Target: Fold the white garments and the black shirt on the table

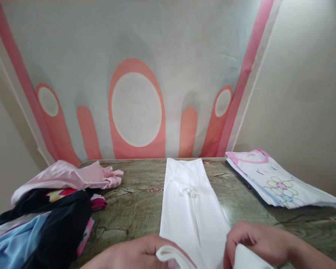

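A white shirt (pixel 184 209) lies in a long strip on the table, its sides folded inward so that edges meet along the middle. Its far end reaches the table's back edge. At the near end, my left hand (pixel 140 252) is closed on the left corner, with a curled layer of cloth between thumb and fingers. My right hand (pixel 259 241) pinches the right corner, where a flap of white cloth rises beside the fingers. The lowest part of the shirt runs out of view at the bottom.
Left on the wood-patterned table (pixel 128 213) is a loose heap of clothes: a pink garment (pixel 70 175) on top, a black one (pixel 70 220) and a light blue one (pixel 19 235). At the right lies a flat stack of folded shirts (pixel 280 179). Behind stands a wall with a pink-and-white covering (pixel 207 48).
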Demonstrator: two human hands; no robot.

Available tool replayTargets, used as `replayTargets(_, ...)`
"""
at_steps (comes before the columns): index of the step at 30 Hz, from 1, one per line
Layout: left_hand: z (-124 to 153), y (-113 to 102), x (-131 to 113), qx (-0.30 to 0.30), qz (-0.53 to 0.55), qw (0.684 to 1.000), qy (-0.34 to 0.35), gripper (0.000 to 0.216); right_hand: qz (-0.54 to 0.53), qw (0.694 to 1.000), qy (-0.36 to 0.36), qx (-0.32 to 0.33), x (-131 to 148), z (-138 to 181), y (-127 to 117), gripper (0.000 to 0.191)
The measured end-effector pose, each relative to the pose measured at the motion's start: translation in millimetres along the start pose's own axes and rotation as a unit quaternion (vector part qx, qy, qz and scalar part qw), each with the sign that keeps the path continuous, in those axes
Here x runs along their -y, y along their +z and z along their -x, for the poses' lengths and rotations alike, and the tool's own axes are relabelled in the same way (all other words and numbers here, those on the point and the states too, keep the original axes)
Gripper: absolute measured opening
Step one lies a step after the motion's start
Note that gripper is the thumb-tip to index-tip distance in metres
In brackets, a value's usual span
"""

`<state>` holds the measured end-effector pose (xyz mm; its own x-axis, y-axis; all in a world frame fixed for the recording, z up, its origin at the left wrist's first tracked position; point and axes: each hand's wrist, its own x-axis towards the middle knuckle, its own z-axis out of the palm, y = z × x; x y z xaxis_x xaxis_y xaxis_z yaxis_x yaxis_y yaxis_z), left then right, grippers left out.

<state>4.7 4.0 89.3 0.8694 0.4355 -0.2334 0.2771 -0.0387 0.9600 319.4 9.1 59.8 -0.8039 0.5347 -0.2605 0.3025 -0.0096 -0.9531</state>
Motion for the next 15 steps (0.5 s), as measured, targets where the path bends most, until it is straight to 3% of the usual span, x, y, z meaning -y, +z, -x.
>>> replayTargets(4,-25.6,-39.4,2.0,-0.078,0.085,0.993,0.015,0.049,-0.107,0.991,-0.031,-0.070,-9.7,-20.5,-39.0,0.022)
replayTargets(8,-67.5,-98.6,7.1,-0.177,0.210,0.959,0.068,0.045,-0.206,0.954,-0.117,-0.182,-23.0,-46.0,-88.4,0.030)
replayTargets(12,-123.0,-165.8,9.2,-0.218,0.283,0.930,0.080,0.038,-0.213,0.928,-0.133,-0.273,-33.7,-81.8,-145.4,0.033)
replayTargets(15,-160.7,-202.2,20.0,-0.240,0.312,0.918,0.053,0.036,-0.203,0.919,-0.125,-0.315,-48.0,-111.9,-179.7,0.031)
